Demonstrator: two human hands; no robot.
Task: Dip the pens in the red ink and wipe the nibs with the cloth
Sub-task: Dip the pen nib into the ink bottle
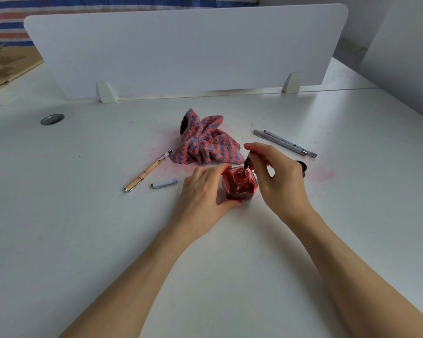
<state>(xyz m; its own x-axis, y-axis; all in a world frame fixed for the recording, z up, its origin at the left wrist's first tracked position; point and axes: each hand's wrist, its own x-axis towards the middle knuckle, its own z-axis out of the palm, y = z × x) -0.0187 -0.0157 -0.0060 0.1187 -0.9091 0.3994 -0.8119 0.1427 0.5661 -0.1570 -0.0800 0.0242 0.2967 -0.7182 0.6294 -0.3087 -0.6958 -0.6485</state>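
White desk (83,215) stained pink, white divider panel (181,50) behind

Left hand (203,191) grips red ink bottle (239,185) on white table (83,228). Right hand (276,176) pinches pen (247,163), nib down in the bottle mouth. Striped cloth (205,142) crumpled just behind. Peach pen (147,170) and grey cap (164,183) left; two grey pens (285,143) right. Black lid (302,167) partly hidden behind right hand.
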